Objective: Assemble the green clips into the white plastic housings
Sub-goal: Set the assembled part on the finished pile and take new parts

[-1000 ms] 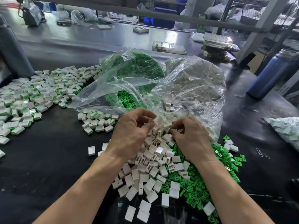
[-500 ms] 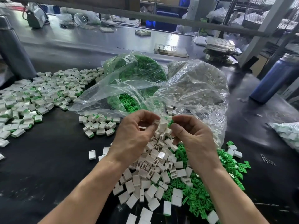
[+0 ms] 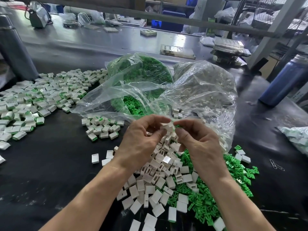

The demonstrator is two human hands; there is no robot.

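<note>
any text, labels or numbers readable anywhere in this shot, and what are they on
No text can be read in this view.
Green and yellow label on the white post at the back: too blurred to read.
Flat clear-wrapped packet on the grey bench: markings too small to read.
White plastic housings, green plastic clips, clear plastic bags and blue cylindrical bottle: no print visible.
</note>
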